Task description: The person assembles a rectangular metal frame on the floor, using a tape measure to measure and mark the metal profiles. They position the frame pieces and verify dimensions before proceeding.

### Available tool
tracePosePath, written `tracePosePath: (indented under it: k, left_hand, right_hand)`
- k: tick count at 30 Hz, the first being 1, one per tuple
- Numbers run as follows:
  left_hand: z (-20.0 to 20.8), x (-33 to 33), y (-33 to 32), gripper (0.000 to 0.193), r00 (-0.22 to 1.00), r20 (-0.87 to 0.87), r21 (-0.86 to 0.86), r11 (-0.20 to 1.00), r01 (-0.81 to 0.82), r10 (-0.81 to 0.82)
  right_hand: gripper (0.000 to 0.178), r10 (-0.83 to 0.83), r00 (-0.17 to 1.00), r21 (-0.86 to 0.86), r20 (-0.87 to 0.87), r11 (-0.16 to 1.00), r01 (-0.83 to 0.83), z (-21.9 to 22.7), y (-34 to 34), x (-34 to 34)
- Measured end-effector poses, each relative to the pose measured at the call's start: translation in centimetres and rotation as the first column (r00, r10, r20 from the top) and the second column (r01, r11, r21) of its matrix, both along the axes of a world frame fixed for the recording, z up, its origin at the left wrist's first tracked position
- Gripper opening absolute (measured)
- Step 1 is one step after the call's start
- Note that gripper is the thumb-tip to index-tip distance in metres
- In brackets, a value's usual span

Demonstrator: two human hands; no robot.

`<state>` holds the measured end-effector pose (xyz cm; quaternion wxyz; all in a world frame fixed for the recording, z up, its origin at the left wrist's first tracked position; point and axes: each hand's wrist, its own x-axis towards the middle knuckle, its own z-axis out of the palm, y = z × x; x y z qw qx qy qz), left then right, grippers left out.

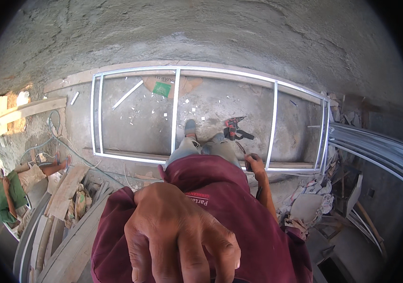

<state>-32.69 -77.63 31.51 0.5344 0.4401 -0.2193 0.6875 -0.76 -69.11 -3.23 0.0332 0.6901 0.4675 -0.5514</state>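
Close to the camera, my left hand [178,231] is raised in front of my maroon shirt, its back turned up. Its fingers are bent and apart, some tips cut off by the lower edge, and nothing shows in them. Lower down on the right, my right hand [256,165] is closed round a dark tool [240,147] with a thin curved end; its kind is unclear. A silver metal stud frame [175,111] lies on the floor round my feet. Inside it, ahead of my right hand, rests a red and black cordless drill [232,127].
Metal studs [371,144] are stacked at the right. White offcuts and a green-marked cardboard piece [162,88] lie inside the frame. A rough wall [201,33] rises beyond. Boards [69,236] and a hose [53,137] are at left, where another person [10,195] sits.
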Motion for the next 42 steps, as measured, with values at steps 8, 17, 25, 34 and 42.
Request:
tracePosePath:
  k: [8, 17, 25, 34, 42]
  left_hand:
    - [-4.1, -2.0, 4.0, 0.046, 0.911, -0.378, -0.117, 0.985, 0.127, -0.163]
    - [-24.6, -1.1, 6.7, 0.049, -0.039, -0.820, -0.346, 0.551, -0.760, -0.570]
    - [-27.8, 13.0, 14.3, 0.063, -0.336, -0.823, -0.268, 0.835, -0.481, -0.458]
    - [-26.9, 26.0, 22.8, 0.055, 0.007, -0.993, -0.095, 0.792, -0.603, -0.114]
    - [-26.3, 21.9, 32.7, 0.048, -0.172, -0.983, 0.005, 0.915, -0.404, -0.070]
  right_hand:
    - [0.070, -0.176, 0.979, -0.100, -0.099, 0.981, 0.166, -5.6, -4.8, 3.2]
    - [0.045, -0.717, 0.697, -0.187, -0.010, 0.686, 0.703, -5.1, -10.6, 9.2]
    - [0.040, -0.774, 0.559, -0.001, -0.298, 0.586, 0.810, -4.7, -4.9, 15.6]
    - [0.036, -0.718, -0.119, -0.608, -0.685, 0.474, 0.637, 8.0, 13.2, 6.0]
    - [0.031, -0.842, -0.112, -0.736, -0.528, 0.387, 0.555, 6.3, 19.7, 6.3]
